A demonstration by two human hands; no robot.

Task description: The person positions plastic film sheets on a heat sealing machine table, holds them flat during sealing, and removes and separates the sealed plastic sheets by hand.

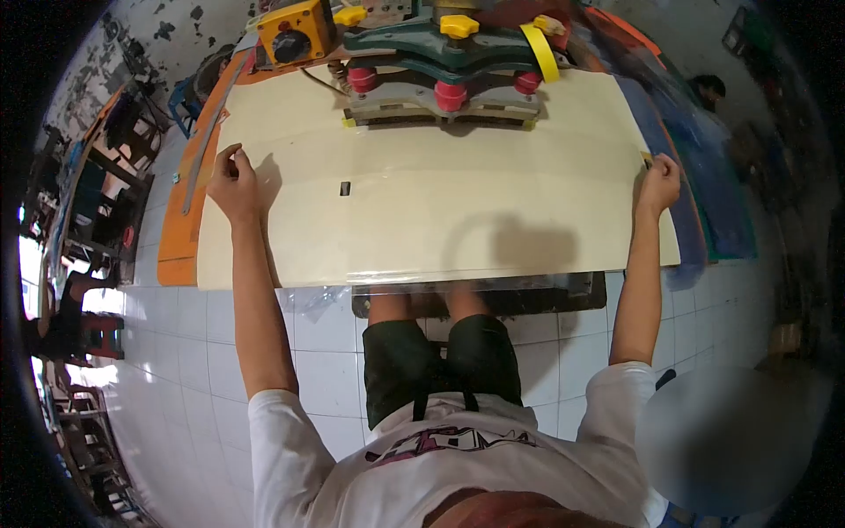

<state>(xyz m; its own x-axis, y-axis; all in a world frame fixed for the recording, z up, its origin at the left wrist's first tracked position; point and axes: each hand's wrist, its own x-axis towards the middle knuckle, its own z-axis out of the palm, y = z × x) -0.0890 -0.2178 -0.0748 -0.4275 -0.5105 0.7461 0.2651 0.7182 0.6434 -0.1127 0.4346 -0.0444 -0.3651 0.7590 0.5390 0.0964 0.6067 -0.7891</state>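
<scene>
A wide cream sheet (pixel 422 202) lies on the table in front of me, glossy in places. My left hand (pixel 233 183) is over its left edge, fingers curled into a pinch. What they grip, if anything, is too small to tell. At the right edge, my right hand (pixel 662 182) is closed too, and its hold is hidden by the fingers. A small dark rectangle (pixel 345 188) lies on the sheet, left of the middle. Clear plastic (pixel 321 299) hangs below the sheet's front edge.
A green press-like machine (pixel 414 42) with red knobs (pixel 450 95) stands at the back, beside a yellow control box (pixel 296 33). A yellow tape roll (pixel 540 53) leans on it. A metal ruler (pixel 201 158) lies on the orange board (pixel 179 255) at left. Another person (pixel 707 91) is at far right.
</scene>
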